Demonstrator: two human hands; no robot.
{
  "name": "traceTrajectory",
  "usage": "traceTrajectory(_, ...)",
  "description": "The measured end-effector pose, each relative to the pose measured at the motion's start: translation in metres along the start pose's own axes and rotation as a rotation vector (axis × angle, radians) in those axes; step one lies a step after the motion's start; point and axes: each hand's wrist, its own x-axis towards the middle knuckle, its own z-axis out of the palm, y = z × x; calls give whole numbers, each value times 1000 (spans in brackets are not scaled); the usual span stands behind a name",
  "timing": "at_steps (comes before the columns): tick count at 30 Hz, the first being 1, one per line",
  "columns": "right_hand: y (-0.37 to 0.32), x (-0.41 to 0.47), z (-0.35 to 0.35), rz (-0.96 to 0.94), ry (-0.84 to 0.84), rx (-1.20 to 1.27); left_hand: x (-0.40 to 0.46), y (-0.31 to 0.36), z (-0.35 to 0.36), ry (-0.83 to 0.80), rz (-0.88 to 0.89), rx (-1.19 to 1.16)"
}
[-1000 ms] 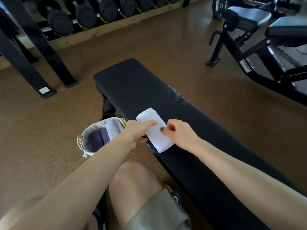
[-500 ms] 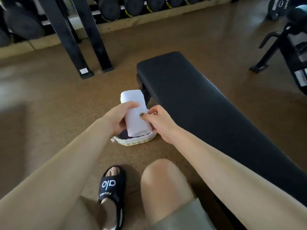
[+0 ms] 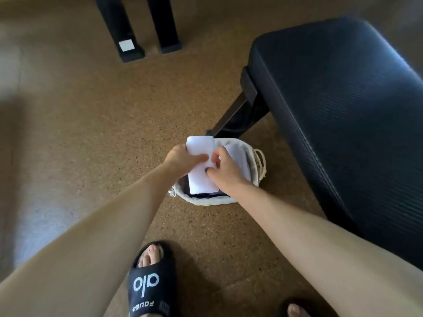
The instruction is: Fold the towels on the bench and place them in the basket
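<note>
Lowering a folded white towel (image 3: 201,177) into the basket (image 3: 206,200) on the floor, the left hand (image 3: 183,156) and right hand (image 3: 225,171) both pinch it with curled fingers. Other folded towels already sit inside (one pale, some dark). The visible tabletop (image 3: 343,99) carries none, so this looks like a late step.

Bare arms; black "alo" slide sandals (image 3: 150,284), seemingly paired.
</note>
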Motion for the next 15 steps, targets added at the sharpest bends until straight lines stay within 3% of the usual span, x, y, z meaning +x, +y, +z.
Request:
traceTrajectory(3, 19, 33, 18, 14, -11, -82, 39, -15, 19, 19, 3, 139)
traceTrajectory(9, 43, 56, 40, 7, 9, -248, 66, -36, 48, 26, -69, 243)
traceTrajectory(15, 54, 70, 53, 11, 12, -326, 82, -53, 62, 74, -19, 291)
